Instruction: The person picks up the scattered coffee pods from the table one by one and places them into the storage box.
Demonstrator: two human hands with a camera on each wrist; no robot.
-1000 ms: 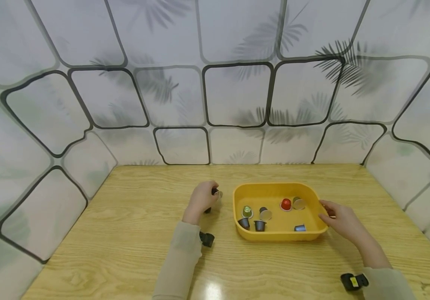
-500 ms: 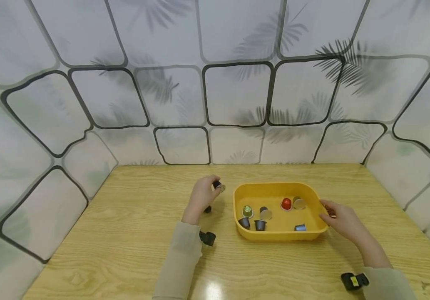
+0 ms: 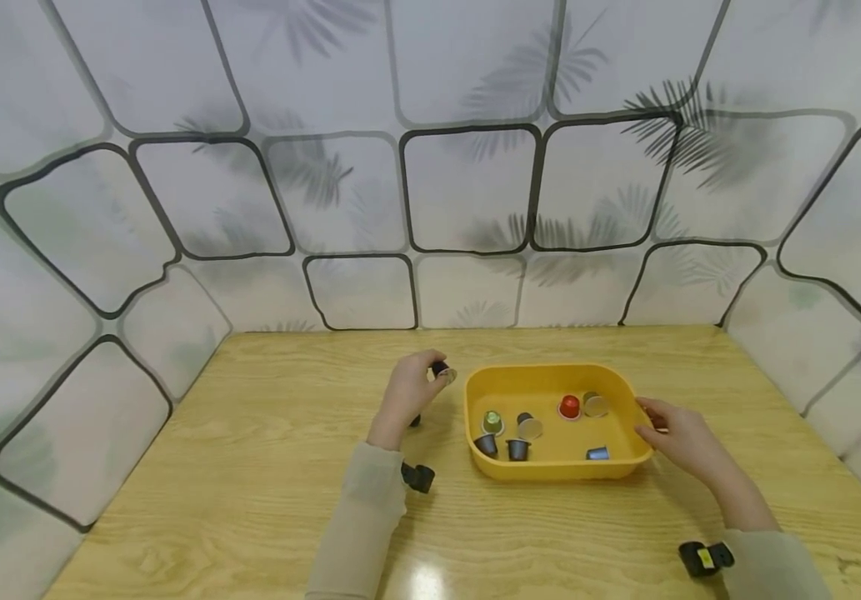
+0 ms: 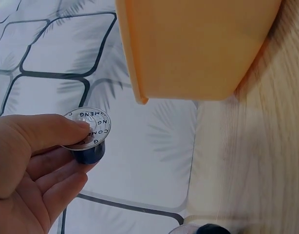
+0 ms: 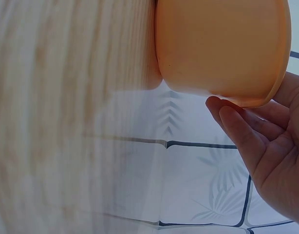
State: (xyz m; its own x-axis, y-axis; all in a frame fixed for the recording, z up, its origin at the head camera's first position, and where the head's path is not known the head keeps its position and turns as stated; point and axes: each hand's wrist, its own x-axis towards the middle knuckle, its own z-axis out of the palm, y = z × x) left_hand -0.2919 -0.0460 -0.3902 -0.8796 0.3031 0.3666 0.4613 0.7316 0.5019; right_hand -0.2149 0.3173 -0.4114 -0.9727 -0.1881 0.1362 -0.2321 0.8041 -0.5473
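Observation:
My left hand (image 3: 404,390) pinches a dark coffee capsule (image 3: 439,368) just above the table, left of the yellow tray (image 3: 550,472). In the left wrist view the thumb lies on the capsule's printed foil lid (image 4: 100,127), and its dark blue body (image 4: 89,154) rests against the fingers. Several capsules lie inside the tray, among them a green capsule (image 3: 493,422), a red capsule (image 3: 569,406) and a blue capsule (image 3: 598,453). At the tray's right end, my right hand (image 3: 681,437) grips the rim (image 5: 282,73).
Another dark capsule (image 3: 415,420) is on the table beside the left wrist, partly hidden by it. The wooden table (image 3: 250,467) meets a patterned wall covering (image 3: 468,183) at the back and sides.
My left hand has lifted the capsule slightly and moved it right, toward the tray. The right hand keeps its hold on the rim. The head view has shifted a little.

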